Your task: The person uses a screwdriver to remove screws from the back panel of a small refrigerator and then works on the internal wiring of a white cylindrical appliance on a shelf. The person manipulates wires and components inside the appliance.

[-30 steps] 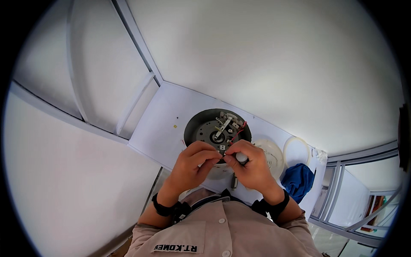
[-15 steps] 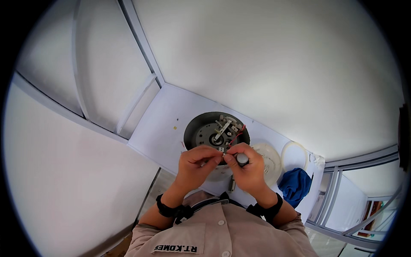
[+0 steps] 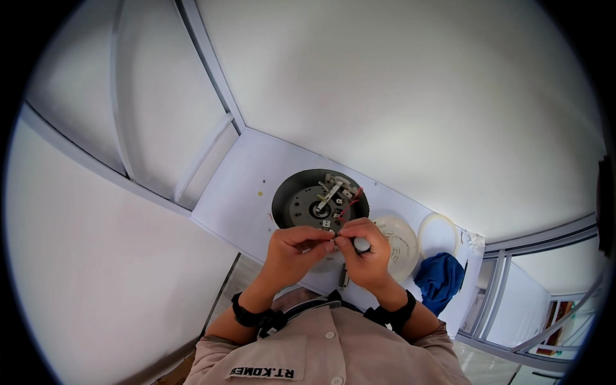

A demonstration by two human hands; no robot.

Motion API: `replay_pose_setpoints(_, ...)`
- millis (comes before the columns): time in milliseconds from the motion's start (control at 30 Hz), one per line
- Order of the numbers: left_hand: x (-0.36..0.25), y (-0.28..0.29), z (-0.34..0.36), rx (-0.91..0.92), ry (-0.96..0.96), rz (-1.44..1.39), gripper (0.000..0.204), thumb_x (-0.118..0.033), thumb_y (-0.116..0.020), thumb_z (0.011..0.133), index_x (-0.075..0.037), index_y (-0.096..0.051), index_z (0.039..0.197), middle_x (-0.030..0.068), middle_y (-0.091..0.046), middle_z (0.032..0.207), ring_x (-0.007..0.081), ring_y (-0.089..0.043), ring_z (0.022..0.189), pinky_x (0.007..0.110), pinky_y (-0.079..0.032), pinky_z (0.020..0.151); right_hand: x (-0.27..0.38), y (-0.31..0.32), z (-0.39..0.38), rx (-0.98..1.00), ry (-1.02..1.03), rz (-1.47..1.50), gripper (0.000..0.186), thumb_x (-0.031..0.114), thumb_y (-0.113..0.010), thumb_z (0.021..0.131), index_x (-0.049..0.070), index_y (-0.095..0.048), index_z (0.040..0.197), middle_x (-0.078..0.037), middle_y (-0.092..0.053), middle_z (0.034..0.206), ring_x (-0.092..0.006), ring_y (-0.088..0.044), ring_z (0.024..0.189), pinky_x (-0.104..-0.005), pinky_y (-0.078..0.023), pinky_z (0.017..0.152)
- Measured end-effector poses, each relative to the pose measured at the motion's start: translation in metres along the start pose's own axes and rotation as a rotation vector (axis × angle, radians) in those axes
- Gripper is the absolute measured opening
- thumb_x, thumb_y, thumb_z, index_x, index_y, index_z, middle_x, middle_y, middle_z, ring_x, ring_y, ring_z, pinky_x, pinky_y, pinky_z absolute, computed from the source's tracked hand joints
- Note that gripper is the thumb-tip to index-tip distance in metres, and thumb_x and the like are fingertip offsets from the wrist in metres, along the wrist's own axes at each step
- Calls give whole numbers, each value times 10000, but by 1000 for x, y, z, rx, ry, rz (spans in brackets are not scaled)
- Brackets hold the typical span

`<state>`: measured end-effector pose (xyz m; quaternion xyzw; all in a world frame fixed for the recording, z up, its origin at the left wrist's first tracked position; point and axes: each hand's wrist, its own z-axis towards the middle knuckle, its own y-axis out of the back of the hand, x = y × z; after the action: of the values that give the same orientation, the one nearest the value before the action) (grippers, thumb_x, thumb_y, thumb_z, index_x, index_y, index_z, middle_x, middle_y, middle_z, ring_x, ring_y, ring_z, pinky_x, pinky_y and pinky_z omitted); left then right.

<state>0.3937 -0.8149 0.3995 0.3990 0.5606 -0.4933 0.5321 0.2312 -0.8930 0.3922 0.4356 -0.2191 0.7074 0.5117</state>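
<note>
Housing (image 3: 300,205) stands open near the far edge of the table (image 3: 237,173), inner parts (image 3: 332,195) uncovered; left hand (image 3: 290,255) pinches a tiny piece (image 3: 333,239), kind unclear; right hand (image 3: 368,262) grasps a tool (image 3: 362,244); cover (image 3: 402,242) lies off, rightward.

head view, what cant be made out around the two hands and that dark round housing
All in the head view:
Small piece between the hands: too small, and partly covered by the left hand and right hand.
Grey-ended object: apart from its rounded end, mostly hidden by the right hand.
Dark round housing: part of its near rim is hidden behind the hands.
Yellow speck: too small to identify.
</note>
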Motion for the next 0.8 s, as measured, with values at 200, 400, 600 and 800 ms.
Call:
replay_pose_setpoints(200, -4, -3, -1, 5, 30, 50, 134, 27, -762, 865, 53, -735, 994, 99, -748, 935, 127, -708, 856, 245, -575, 760, -6, 5, -4, 46, 70, 7, 135, -39, -719, 872, 13, -639, 967, -130, -665, 935, -193, -647, 801, -293, -514, 699)
replay_pose_setpoints(400, -3, -3, -2, 19, 14, 88, 106, 31, -761, 866, 47, -743, 970, 93, -748, 916, 121, -703, 850, 239, -571, 748, -1, 11, -2, 96, 60, -24, 152, -49, -736, 845, 19, -650, 950, -132, -665, 929, -211, -650, 786, -302, -514, 692)
replay_pose_setpoints(600, -3, -7, 0, 20, 45, 51, 119, 37, -756, 868, 49, -744, 986, 100, -751, 926, 129, -709, 857, 244, -577, 759, 2, 15, 0, 81, 28, -37, 112, -9, -756, 840, 17, -673, 911, -127, -673, 904, -224, -665, 764, -309, -532, 664)
replay_pose_setpoints(800, 1, -9, -1, -3, 97, -52, 134, 40, -740, 877, 60, -734, 1009, 117, -753, 943, 147, -719, 876, 263, -593, 788, 1, 16, -1, 85, 44, -36, 156, -48, -740, 832, 29, -652, 934, -124, -654, 915, -211, -639, 766, -303, -508, 675)
